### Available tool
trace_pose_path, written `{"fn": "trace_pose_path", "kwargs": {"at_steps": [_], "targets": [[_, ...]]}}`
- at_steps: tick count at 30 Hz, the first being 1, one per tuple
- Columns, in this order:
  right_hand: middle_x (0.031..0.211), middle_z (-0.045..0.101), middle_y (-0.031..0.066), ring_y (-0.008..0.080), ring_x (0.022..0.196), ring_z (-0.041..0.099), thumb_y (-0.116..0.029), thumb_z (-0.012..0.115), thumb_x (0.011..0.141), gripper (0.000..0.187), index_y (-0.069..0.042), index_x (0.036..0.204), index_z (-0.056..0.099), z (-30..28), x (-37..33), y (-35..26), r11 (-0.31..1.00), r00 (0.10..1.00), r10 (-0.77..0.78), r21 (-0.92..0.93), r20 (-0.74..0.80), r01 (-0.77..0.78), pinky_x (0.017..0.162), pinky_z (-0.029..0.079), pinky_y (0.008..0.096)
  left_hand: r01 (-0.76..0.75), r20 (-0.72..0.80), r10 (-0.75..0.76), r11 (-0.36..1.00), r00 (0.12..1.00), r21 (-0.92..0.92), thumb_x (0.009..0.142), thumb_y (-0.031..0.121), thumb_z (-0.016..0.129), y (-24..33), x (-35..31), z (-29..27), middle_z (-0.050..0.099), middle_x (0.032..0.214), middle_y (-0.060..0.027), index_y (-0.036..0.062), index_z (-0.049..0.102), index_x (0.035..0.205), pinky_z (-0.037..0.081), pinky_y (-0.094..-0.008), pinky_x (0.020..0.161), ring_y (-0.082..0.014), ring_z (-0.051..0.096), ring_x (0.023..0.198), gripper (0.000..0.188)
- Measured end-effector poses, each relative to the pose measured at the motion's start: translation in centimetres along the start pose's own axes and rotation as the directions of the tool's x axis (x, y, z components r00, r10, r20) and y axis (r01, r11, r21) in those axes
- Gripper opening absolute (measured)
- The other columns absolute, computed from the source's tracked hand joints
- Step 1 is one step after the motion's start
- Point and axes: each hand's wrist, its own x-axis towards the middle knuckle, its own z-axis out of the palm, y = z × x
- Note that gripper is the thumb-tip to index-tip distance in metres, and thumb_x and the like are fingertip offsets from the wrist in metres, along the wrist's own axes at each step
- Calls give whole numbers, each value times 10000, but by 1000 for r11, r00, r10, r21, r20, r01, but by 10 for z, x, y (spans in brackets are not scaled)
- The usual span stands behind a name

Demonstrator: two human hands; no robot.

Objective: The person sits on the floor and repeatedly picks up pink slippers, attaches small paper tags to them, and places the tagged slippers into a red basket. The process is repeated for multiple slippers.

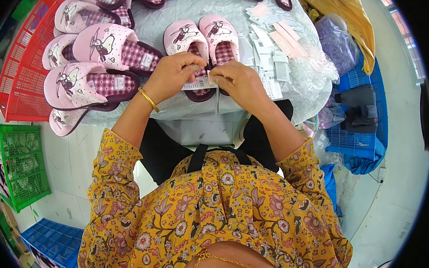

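A pair of pink slippers with checked insoles and a printed cartoon animal lies in front of me, the left slipper (184,35) beside the right slipper (218,33). Over their heel ends, a white printed paper tag (199,84) is pinched at its right end by my right hand (241,83). My left hand (176,70), with a gold bangle on its wrist, is closed just above the tag, thumb and fingertips together. Whatever is between them is too small to make out. A thin pale strip (217,102) hangs below the right fingertips.
More pink slippers (98,84) are stacked at the left, beside a red crate (26,72). Loose tags and paper slips (272,42) lie right of the pair on the plastic-covered table (144,23). A blue crate (377,109) stands at right, green (25,165) and blue (53,234) crates at left.
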Motion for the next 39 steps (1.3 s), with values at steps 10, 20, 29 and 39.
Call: {"fn": "trace_pose_path", "kwargs": {"at_steps": [10, 20, 29, 39], "targets": [[850, 655, 88, 304, 834, 641, -228, 628, 848, 149, -91, 863, 687, -3, 26, -6, 955, 936, -36, -264, 351, 136, 716, 504, 438, -114, -25, 127, 947, 992, 299, 903, 36, 600, -3, 2, -5, 703, 942, -76, 26, 682, 1069, 508, -280, 706, -145, 642, 766, 185], [871, 640, 124, 337, 821, 643, -219, 592, 864, 175, -47, 869, 626, -1, 28, -6, 860, 919, -24, -461, 394, 219, 706, 515, 460, -169, -56, 211, 892, 976, 418, 890, 66, 612, 12, 20, -3, 714, 935, -119, 35, 688, 1042, 517, -318, 740, -228, 678, 814, 173], [884, 638, 186, 347, 771, 648, -65, 586, 885, 127, -14, 994, 547, -7, 13, 14, 988, 990, 25, -156, 142, -3, 687, 507, 403, -222, -10, 237, 921, 971, 320, 906, 82, 616, 11, 38, 1, 717, 927, -97, 9, 671, 1040, 516, -297, 729, -181, 659, 774, 163], [900, 636, 18, 74, 791, 580, -70, 673, 904, 224, -12, 1093, 568, -13, 6, 17, 630, 878, 435, 630, 198, -454, 688, 473, 220, 15, 142, -12, 1000, 990, -23, 892, 69, 614, 18, 33, 12, 625, 780, -43, 6, 608, 1027, 489, -274, 604, -121, 575, 618, 149]]}}
